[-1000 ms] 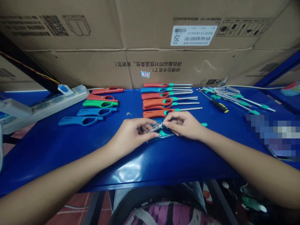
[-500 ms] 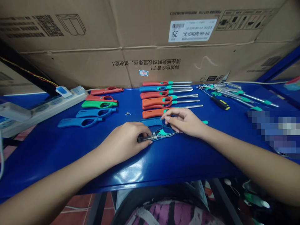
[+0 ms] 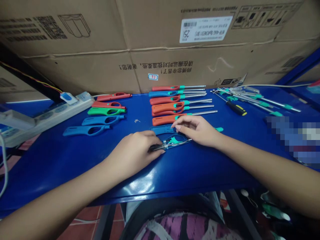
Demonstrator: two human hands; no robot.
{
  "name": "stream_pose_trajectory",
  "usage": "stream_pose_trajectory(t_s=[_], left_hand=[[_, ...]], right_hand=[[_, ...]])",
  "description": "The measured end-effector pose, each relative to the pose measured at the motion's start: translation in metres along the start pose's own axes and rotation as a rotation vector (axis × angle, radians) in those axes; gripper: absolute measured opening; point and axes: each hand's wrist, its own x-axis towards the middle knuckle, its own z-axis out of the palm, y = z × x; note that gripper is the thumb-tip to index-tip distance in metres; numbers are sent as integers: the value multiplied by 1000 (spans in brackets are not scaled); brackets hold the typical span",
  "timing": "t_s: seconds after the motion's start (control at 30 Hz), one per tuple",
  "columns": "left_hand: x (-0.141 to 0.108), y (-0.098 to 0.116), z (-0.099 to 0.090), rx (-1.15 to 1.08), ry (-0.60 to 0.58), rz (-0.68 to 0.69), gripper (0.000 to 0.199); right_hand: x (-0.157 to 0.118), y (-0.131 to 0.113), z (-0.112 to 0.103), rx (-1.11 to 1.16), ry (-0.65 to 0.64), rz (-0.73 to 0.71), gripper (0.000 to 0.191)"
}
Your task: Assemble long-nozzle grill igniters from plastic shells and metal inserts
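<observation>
My left hand point(image 3: 136, 148) is closed round the left end of an open lighter body point(image 3: 168, 144), which shows a dark tube, a green trigger and thin wires inside. Above that body lies a blue half shell point(image 3: 163, 129), partly behind my fingers. My right hand point(image 3: 197, 130) hovers over the right end of both pieces, thumb and forefinger drawn together; whether something small is between them is too small to tell. A green tip point(image 3: 219, 129) shows beyond my right hand.
Assembled lighters point(image 3: 165, 120) with metal rods lie in a column behind my hands. Coloured shells point(image 3: 86, 130) and a power strip point(image 3: 50, 115) are at the left, small screws point(image 3: 137, 121) mid-table. A screwdriver point(image 3: 236, 108) lies by metal rods point(image 3: 265, 100) at the right, before a cardboard box point(image 3: 95, 70).
The view has shifted slightly. Both hands keep nearly the same pose; my left hand and the open lighter body have moved a little to the right.
</observation>
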Motion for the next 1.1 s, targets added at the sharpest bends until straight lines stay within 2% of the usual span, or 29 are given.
stream_pose_trajectory(t_s=[0.37, 0.67, 1.1], left_hand=[[2, -2, -1, -58, 13, -4, 12], [4, -8, 0, -115, 22, 48, 14], [4, -5, -1, -75, -5, 29, 15]], right_hand=[[-1, 1, 0, -48, -3, 7, 16], [-2, 2, 0, -58, -9, -8, 16], [-8, 0, 3, -254, -53, -135, 17]])
